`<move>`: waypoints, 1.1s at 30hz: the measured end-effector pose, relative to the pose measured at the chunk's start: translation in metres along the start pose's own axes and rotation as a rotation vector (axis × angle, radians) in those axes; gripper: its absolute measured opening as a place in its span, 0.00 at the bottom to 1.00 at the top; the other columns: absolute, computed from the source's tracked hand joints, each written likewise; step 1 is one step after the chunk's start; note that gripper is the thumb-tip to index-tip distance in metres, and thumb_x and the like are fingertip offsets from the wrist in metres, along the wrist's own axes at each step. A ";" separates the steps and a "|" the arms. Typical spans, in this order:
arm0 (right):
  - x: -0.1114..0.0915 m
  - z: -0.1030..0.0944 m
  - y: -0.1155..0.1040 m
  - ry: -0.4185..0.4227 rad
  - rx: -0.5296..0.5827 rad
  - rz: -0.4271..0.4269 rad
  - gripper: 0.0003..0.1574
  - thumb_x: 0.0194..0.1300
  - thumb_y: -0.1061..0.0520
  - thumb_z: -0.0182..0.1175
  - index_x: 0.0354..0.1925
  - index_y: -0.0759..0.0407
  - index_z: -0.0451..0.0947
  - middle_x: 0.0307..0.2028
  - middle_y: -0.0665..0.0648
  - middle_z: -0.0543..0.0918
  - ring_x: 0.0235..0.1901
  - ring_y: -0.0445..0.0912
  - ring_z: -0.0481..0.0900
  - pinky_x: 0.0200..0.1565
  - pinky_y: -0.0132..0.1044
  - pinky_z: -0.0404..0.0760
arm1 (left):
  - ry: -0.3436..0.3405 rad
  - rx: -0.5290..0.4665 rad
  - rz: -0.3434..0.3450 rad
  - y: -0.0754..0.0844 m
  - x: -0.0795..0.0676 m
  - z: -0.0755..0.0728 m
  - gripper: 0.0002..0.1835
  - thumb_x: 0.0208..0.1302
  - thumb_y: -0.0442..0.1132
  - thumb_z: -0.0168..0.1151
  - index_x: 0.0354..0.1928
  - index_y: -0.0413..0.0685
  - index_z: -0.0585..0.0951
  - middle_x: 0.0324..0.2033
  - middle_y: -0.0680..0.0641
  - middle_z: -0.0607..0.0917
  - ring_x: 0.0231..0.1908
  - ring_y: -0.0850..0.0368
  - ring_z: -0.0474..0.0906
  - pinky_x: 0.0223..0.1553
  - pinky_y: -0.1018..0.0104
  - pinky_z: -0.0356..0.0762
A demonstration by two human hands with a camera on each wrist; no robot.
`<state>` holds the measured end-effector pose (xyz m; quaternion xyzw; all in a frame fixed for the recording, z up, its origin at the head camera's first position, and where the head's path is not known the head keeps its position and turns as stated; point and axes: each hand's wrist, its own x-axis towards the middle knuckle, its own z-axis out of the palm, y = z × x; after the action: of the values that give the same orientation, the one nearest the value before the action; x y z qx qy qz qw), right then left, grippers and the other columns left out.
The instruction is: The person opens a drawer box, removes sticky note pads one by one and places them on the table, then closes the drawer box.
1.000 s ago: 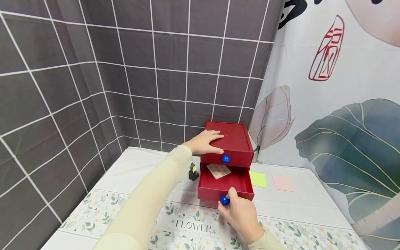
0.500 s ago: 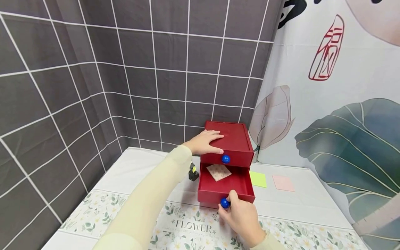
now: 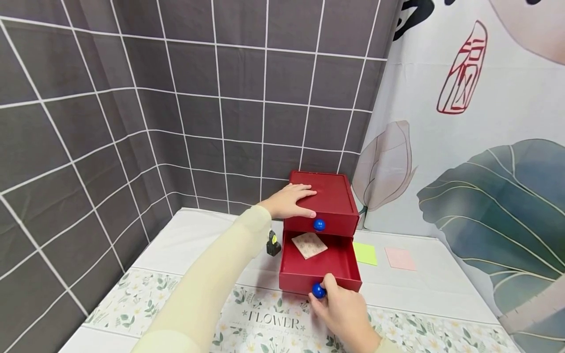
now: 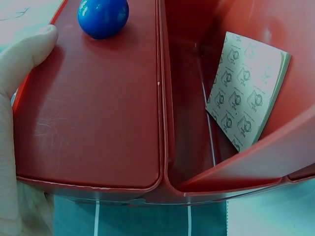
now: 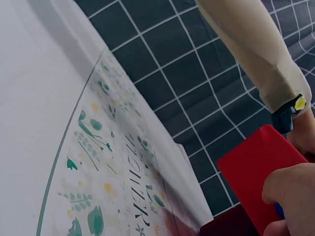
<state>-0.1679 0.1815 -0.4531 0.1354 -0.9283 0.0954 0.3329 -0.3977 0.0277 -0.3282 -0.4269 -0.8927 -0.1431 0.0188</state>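
Note:
A red two-drawer cabinet (image 3: 324, 193) stands on the table, its lower drawer (image 3: 291, 281) pulled well out. My right hand (image 3: 346, 314) pinches that drawer's blue round knob (image 3: 318, 290) between thumb and fingers. On the cabinet's top and left edge rests my left hand (image 3: 289, 201), fingers spread, thumb beside the upper blue knob (image 3: 320, 224). The upper drawer is closed. A beige square pad with a small printed pattern (image 3: 309, 245) lies in the lower drawer towards the back; the left wrist view shows its patterned face (image 4: 246, 88) and thick edge.
Right of the cabinet, a yellow-green sticky note (image 3: 365, 253) and a pink one (image 3: 400, 259) lie on the white table. A floral cloth band lettered FLOWER (image 3: 273, 319) runs along the front. A dark grid curtain (image 3: 238, 117) hangs behind and to the left.
My right hand has drawn the lower drawer a little further out towards me, and the pad inside has come forward with it. My left hand has stayed in place on the cabinet.

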 end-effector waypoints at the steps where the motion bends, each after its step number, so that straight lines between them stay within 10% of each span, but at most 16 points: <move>1: 0.000 -0.002 0.000 -0.013 0.000 -0.008 0.25 0.44 0.42 0.69 0.29 0.50 0.64 0.12 0.36 0.58 0.10 0.31 0.52 0.14 0.24 0.58 | 0.000 -0.001 0.000 0.000 0.000 0.000 0.42 0.52 0.69 0.52 0.68 0.61 0.60 0.68 0.53 0.57 0.67 0.57 0.47 0.67 0.62 0.35; 12: 0.037 -0.033 0.015 0.164 0.097 -0.335 0.11 0.58 0.47 0.58 0.30 0.51 0.72 0.15 0.39 0.67 0.13 0.32 0.63 0.14 0.23 0.61 | 0.008 -0.006 0.005 0.004 -0.002 -0.004 0.41 0.53 0.67 0.54 0.68 0.60 0.61 0.67 0.52 0.58 0.67 0.57 0.48 0.67 0.61 0.36; 23: 0.107 -0.018 0.034 -0.451 0.085 -0.253 0.14 0.53 0.51 0.68 0.40 0.51 0.83 0.33 0.47 0.84 0.31 0.41 0.81 0.37 0.35 0.79 | 0.011 -0.008 0.001 0.004 -0.002 -0.003 0.41 0.53 0.68 0.54 0.68 0.60 0.62 0.67 0.53 0.58 0.67 0.57 0.48 0.67 0.61 0.35; 33: 0.119 0.006 0.037 -0.628 0.070 -0.255 0.24 0.51 0.46 0.68 0.47 0.52 0.81 0.33 0.48 0.84 0.31 0.40 0.80 0.41 0.38 0.79 | 0.010 -0.001 0.013 0.001 -0.002 -0.002 0.41 0.54 0.68 0.52 0.68 0.60 0.62 0.67 0.53 0.58 0.67 0.58 0.48 0.67 0.60 0.34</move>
<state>-0.2709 0.1923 -0.3840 0.2844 -0.9573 0.0385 0.0351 -0.3953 0.0263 -0.3264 -0.4321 -0.8897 -0.1454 0.0241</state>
